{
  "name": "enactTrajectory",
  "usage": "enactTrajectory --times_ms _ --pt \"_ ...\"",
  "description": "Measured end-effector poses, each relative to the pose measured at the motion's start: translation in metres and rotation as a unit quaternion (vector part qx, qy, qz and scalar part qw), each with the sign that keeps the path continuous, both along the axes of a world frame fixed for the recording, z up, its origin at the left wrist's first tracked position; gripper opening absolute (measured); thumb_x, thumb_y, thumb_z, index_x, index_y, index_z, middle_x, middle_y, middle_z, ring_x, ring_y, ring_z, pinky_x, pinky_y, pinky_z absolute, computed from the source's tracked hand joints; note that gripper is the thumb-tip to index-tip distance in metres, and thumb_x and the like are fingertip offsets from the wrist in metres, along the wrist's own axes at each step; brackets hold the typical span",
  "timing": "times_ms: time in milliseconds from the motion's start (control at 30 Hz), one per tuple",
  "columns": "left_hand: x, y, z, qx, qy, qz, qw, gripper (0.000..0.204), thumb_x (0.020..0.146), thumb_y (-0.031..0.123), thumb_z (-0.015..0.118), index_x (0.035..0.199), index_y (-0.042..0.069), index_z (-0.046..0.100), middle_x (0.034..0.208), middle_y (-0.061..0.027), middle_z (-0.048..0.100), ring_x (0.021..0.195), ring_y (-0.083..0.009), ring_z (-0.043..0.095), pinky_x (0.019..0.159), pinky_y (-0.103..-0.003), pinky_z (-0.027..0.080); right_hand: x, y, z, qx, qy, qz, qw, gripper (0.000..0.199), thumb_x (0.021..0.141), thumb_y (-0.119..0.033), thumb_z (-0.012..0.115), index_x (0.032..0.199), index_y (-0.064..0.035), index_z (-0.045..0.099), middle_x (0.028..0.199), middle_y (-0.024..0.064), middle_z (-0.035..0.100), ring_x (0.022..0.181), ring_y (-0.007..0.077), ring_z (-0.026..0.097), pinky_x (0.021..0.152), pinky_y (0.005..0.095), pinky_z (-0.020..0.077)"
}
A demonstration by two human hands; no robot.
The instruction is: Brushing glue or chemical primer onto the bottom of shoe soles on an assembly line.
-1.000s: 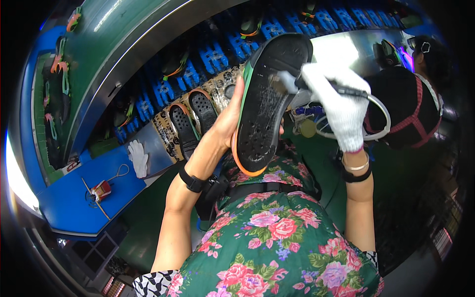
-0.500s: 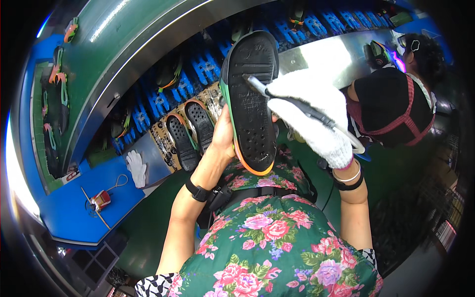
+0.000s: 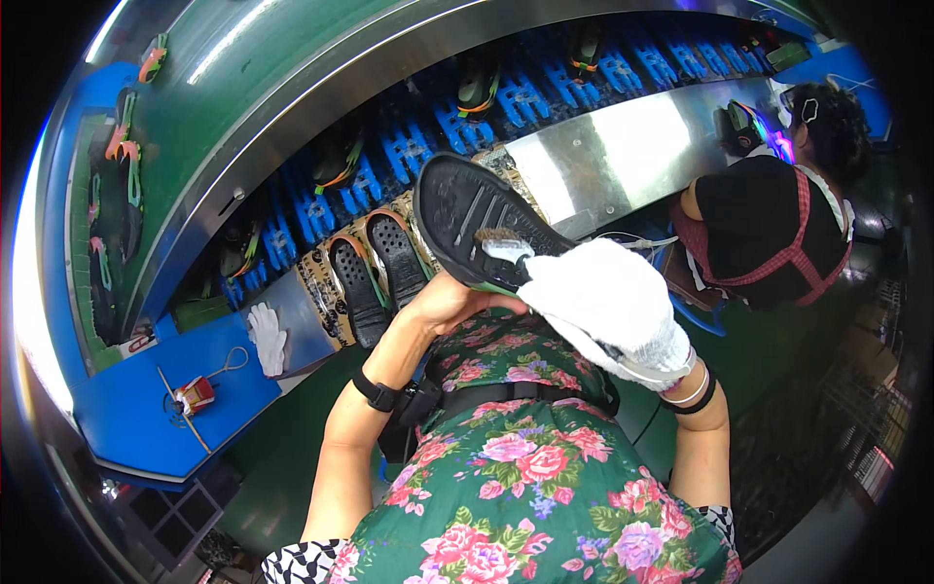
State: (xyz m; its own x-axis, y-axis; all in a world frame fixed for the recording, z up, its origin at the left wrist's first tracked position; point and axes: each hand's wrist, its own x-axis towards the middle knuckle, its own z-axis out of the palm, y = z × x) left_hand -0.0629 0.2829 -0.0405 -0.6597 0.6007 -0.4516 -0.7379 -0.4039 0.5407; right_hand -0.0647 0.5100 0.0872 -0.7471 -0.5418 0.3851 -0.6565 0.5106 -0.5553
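My bare left hand (image 3: 449,302) grips a black shoe sole (image 3: 453,200) from below, around its green-edged side. The sole is tilted, its broad end at the upper left; raised ridges cross its face. In a white knit glove, my right hand (image 3: 613,304) is closed on a brush (image 3: 505,250). The brush's brown bristles touch the ridged part of the sole. The glove hides the sole's lower right end and most of the brush handle, whose pale tail curves out near the wrist.
Two more soles with holes (image 3: 356,282) lie on a cardboard-lined ledge (image 3: 315,277). Behind runs a line of blue racks (image 3: 409,151) bearing some shoe parts. A white glove (image 3: 267,336) and a small red container (image 3: 197,393) rest at the left. A co-worker (image 3: 754,214) is at the right.
The sole has been lowered and tipped, its top end swinging left. My right hand and the brush have come down with it; the brush now shows its bristles flat on the ridges.
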Motion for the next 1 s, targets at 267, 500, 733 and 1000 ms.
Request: enactTrajectory --times_ms 267,500,733,1000 --pt "0.021 -0.029 -0.067 0.281 -0.128 0.101 0.946 0.054 0.108 0.040 0.051 0.143 0.000 0.054 0.139 -0.0228 0.061 0.121 -0.0344 0.066 0.102 -0.048 0.056 0.006 0.000 0.012 -0.022 0.013 0.055 0.998 0.038 0.078 -0.003 0.081 0.115 -0.0073 0.076 0.108 0.0098 0.075 0.087 0.0270 0.071 0.073 0.0375 0.0576" --pt "-0.004 -0.009 0.005 0.280 -0.160 0.158 0.933 0.076 0.100 0.060 0.052 0.149 0.002 0.050 0.145 -0.0231 0.058 0.128 -0.0381 0.060 0.113 -0.051 0.047 0.004 0.000 0.017 -0.068 -0.016 0.013 0.997 0.033 0.076 -0.002 0.084 0.107 -0.0074 0.078 0.100 0.0094 0.076 0.080 0.0251 0.071 0.069 0.0354 0.0566" --pt "-0.013 0.024 0.035 0.358 -0.053 0.069 0.930 0.109 0.078 0.062 0.070 0.159 0.000 0.030 0.161 -0.0243 0.036 0.140 -0.0489 0.046 0.117 -0.060 0.040 -0.003 -0.003 0.028 -0.046 -0.016 -0.064 0.997 0.033 0.078 -0.005 0.083 0.110 -0.0068 0.078 0.099 0.0102 0.077 0.081 0.0261 0.073 0.070 0.0351 0.0581" --pt "-0.010 0.034 0.030 0.364 -0.070 0.150 0.917 0.105 0.088 0.075 0.061 0.161 0.007 0.029 0.160 -0.0257 0.037 0.141 -0.0412 0.048 0.118 -0.059 0.040 -0.009 -0.011 0.024 -0.077 0.008 -0.088 0.993 0.023 0.075 -0.003 0.084 0.097 -0.0057 0.078 0.094 0.0094 0.077 0.078 0.0244 0.073 0.068 0.0352 0.0582"
